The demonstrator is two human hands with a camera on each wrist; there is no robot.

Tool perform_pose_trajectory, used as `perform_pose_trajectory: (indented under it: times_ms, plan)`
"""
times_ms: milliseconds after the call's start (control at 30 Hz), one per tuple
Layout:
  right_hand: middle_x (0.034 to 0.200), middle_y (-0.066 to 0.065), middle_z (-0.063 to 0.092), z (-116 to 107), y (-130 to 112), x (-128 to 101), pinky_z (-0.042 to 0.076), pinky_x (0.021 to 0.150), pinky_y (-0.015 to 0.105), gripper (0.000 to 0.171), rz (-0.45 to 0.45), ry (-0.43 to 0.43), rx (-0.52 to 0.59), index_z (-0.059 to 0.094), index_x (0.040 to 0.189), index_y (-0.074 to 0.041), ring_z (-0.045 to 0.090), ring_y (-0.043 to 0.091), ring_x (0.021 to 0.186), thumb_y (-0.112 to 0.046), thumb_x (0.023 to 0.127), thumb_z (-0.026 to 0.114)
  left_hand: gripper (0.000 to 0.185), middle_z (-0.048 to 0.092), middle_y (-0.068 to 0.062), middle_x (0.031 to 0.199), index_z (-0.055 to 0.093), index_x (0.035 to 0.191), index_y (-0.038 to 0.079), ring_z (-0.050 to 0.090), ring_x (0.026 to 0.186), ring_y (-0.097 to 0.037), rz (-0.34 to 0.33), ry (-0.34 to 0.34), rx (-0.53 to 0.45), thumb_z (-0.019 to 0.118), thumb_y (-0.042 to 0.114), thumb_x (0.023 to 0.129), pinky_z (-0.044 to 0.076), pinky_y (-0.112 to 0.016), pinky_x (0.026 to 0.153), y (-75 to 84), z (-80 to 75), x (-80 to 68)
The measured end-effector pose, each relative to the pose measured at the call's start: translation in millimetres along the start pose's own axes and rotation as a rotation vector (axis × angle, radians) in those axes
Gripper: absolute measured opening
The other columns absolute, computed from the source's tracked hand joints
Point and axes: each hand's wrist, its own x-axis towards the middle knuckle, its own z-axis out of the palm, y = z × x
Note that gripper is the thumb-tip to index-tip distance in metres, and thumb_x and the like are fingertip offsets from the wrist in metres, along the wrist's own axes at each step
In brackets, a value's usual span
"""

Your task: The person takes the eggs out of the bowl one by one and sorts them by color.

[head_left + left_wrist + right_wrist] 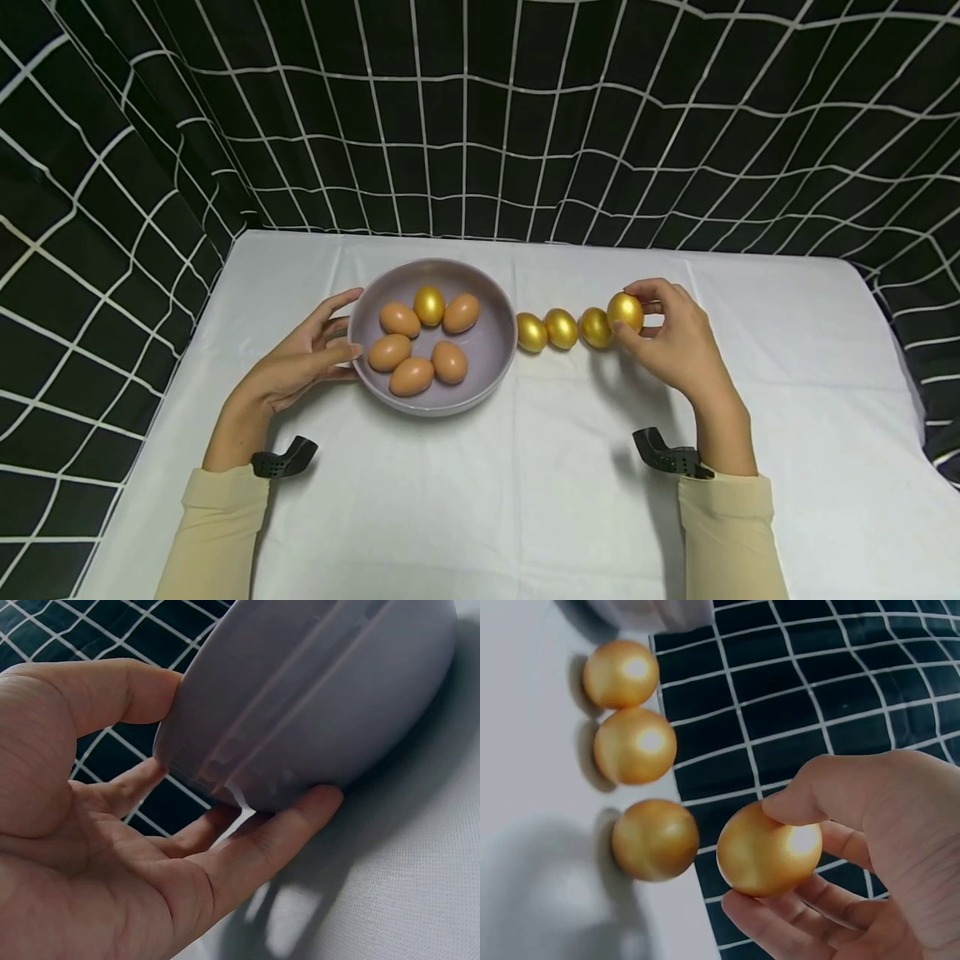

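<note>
Right hand (675, 342) pinches a gold egg (625, 311) in its fingertips, at the far end of the gold row (564, 329) beside the bowl (491, 346). Left hand (300, 362) steadies the bowl's rim, thumb and fingers straight. Best lowered gently, clear of the neighbouring egg, so the row doesn't roll.

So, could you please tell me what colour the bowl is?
The bowl is pale lilac-grey, clearest in the head view.
</note>
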Motion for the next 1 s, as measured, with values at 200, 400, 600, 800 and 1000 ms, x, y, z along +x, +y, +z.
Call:
perform_pose_trajectory:
  times_ms: [200,400,600,800,1000]
  plan:
    - [0.126,0.022,0.063,0.5,10.4,0.6,0.050,0.080,0.008,0.040,0.012,-0.019,-0.030,0.065,0.129,0.000,0.062,0.038,0.118,-0.011,0.092,0.075,0.084,0.029,-0.025,0.168,0.019,0.169,0.027,0.050,0.140,-0.045,0.001,0.001,0.014,0.062,0.003,0.101,0.063,-0.040,0.095,1.6,0.4,-1.0]
    - [0.125,0.024,0.063,4.5,19.1,3.1,0.055,0.090,0.035,0.041,0.013,-0.037,-0.057,0.065,0.129,0.001,0.063,0.041,0.115,-0.011,0.091,0.074,0.085,0.030,-0.023,0.168,0.019,0.169,0.027,0.050,0.140,-0.044,-0.006,0.007,0.017,0.062,0.003,0.101,0.063,-0.040,0.094,1.5,0.0,-0.4]
    - [0.124,0.026,0.063,6.0,24.2,2.5,0.050,0.090,0.045,0.042,0.026,-0.046,-0.083,0.064,0.130,0.000,0.064,0.044,0.113,-0.013,0.092,0.075,0.085,0.030,-0.022,0.168,0.019,0.169,0.027,0.049,0.141,-0.045,-0.010,0.001,0.021,0.063,0.003,0.100,0.063,-0.041,0.095,2.8,0.4,1.4]
    - [0.123,0.027,0.064,7.0,27.7,3.0,0.048,0.095,0.053,0.045,0.042,-0.067,-0.094,0.063,0.131,0.001,0.063,0.045,0.113,-0.013,0.091,0.076,0.084,0.030,-0.022,0.168,0.020,0.169,0.027,0.049,0.141,-0.045,-0.008,-0.003,0.028,0.063,0.004,0.100,0.063,-0.041,0.095,5.3,0.5,3.0]
    - [0.124,0.028,0.064,9.2,30.2,6.1,0.048,0.095,0.055,0.047,0.062,-0.132,-0.136,0.062,0.132,0.001,0.062,0.043,0.113,-0.014,0.090,0.076,0.083,0.030,-0.021,0.168,0.020,0.169,0.028,0.052,0.139,-0.039,-0.015,0.005,0.005,0.062,0.003,0.101,0.063,-0.039,0.096,1.6,0.5,-1.2]
